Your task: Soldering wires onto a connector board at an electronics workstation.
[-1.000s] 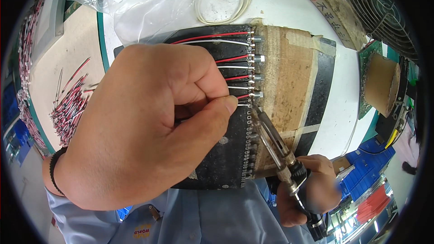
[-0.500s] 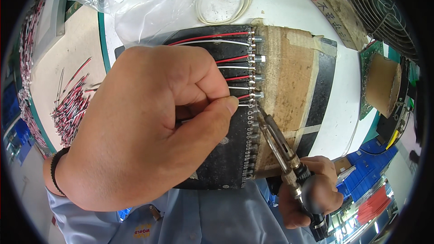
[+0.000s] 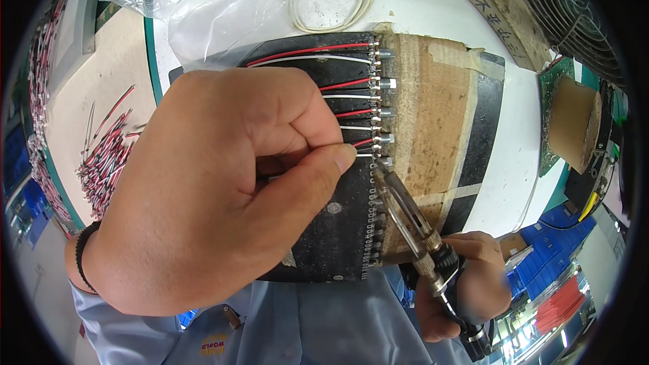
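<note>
My left hand [image 3: 230,189] is closed in a pinch, thumb and forefinger on a thin white wire [image 3: 364,155]. That wire's end lies at a row of small metal terminals [image 3: 372,220] along a black board's [image 3: 318,247] right edge. My right hand [image 3: 483,274] grips a soldering iron [image 3: 412,213] fitted with a thin side tube; its tip touches or nearly touches the wire's end. Above, red wires [image 3: 348,84] and white wires run to small connectors [image 3: 387,112] in the same row. My left hand hides part of the board and wires.
A brown taped strip [image 3: 433,108] lies right of the terminals. Bundled red, black and white wires [image 3: 105,169] rest at left. A coil of pale wire [image 3: 365,0], a plastic bag [image 3: 223,20], a fan [image 3: 568,7] and a cardboard-covered circuit board [image 3: 573,122] stand farther off.
The iron's tip has shifted slightly up and left, to the end of the white wire. The board sits a touch higher in view; my left hand keeps its pinch.
</note>
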The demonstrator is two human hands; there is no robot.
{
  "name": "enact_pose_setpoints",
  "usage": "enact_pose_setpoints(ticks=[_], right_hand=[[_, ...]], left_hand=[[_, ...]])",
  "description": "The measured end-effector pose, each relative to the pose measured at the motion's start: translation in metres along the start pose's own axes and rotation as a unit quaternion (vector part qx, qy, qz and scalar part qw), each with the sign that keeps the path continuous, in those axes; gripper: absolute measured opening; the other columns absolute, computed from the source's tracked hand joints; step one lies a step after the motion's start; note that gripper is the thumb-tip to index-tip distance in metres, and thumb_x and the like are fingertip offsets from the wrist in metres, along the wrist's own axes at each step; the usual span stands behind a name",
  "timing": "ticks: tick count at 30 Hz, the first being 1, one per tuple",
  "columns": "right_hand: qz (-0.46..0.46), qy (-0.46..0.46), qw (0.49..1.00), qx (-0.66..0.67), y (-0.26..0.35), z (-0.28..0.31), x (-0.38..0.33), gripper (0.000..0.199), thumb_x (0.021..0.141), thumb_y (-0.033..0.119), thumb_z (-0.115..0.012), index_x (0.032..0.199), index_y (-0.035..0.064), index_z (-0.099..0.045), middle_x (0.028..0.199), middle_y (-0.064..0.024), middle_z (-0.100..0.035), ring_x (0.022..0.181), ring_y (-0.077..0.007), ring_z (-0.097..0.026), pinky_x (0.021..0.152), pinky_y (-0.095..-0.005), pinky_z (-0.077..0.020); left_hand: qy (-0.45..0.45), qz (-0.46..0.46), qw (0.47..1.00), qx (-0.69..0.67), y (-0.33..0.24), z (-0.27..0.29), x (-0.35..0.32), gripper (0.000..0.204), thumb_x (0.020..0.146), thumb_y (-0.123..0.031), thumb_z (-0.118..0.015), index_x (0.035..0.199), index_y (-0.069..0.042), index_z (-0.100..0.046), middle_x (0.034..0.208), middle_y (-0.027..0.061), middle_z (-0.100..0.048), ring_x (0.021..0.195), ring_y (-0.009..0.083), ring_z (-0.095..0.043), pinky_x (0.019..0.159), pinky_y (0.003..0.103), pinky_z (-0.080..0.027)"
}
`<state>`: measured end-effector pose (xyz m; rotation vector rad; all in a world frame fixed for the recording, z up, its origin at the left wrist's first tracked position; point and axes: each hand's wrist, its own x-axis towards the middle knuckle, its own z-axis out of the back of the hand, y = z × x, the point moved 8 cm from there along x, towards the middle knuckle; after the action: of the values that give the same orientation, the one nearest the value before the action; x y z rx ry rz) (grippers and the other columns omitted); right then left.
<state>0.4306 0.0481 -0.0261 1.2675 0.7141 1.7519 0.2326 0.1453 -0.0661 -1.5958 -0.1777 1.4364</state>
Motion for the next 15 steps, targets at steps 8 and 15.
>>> enact_pose_setpoints(ticks=[8,15], right_hand=[[0.001,0.006,1.000,-0.003,0.0007,-0.0007,-0.0006,0.053,0.089,0.049,-0.060,0.111,0.0013,-0.052,0.062,-0.0100,-0.056,0.049,-0.0245,-0.057,0.045,-0.0354,-0.0415],[-0.011,0.000,1.000,-0.021,0.0010,0.0007,-0.0017,0.052,0.090,0.049,-0.059,0.113,0.0023,-0.052,0.063,-0.0103,-0.058,0.051,-0.0233,-0.058,0.048,-0.0348,-0.0424]], left_hand=[[0.006,-0.016,1.000,0.011,-0.0009,-0.0010,-0.0007,0.006,0.090,0.001,-0.063,0.085,0.004,-0.061,0.070,0.0080,-0.066,0.062,0.0079,-0.063,0.055,0.020,-0.049],[0.002,0.000,1.000,0.009,-0.0002,-0.0009,-0.0020,0.006,0.090,0.000,-0.063,0.085,0.004,-0.061,0.070,0.0074,-0.066,0.062,0.0078,-0.064,0.055,0.020,-0.049]])
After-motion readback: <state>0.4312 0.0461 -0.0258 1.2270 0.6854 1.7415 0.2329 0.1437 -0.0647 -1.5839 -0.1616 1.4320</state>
